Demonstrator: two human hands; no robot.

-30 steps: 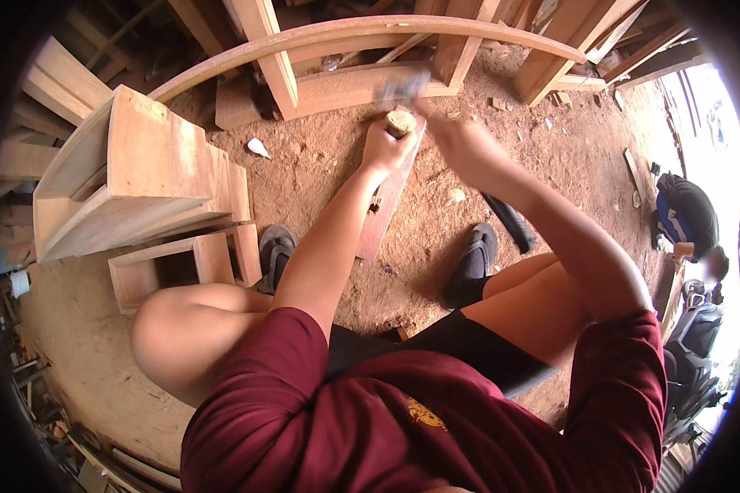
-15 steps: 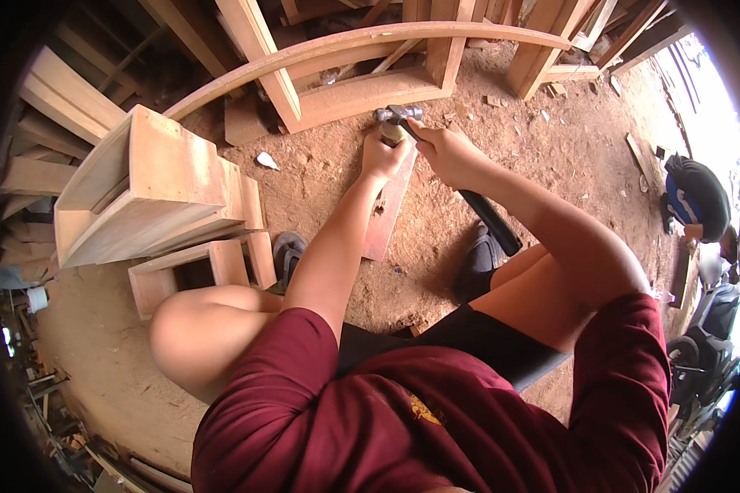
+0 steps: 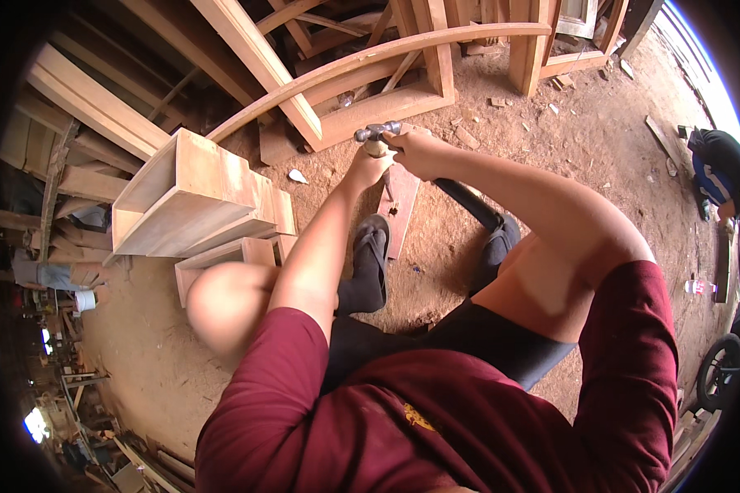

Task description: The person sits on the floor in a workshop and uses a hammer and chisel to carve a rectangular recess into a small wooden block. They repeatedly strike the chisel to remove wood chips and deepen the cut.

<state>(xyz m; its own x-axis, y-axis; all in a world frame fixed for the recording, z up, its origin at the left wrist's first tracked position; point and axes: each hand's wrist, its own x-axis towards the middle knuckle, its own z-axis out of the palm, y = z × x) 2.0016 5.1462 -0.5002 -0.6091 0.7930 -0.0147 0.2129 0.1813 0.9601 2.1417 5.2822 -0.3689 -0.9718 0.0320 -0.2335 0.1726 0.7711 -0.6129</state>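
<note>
My left hand is closed round the handle of a chisel, whose blade points down at a reddish wooden board on the ground. A dark, rough-edged hole shows in the board just below the blade; whether the tip touches the wood I cannot tell. My right hand grips a hammer high on its black handle, close to the head. The metal hammer head is right above the chisel's handle end. My left foot in a flip-flop is beside the board's left edge.
A pale wooden box-like piece stands at the left, with a smaller open frame by my knee. Door or window frames and a curved wooden strip lean ahead. Wood scraps litter the dirt floor. A bottle lies far right.
My left foot has moved right, up against the board. The hammer head remains over the chisel, and both hands keep their hold. The whole view has swung slightly.
</note>
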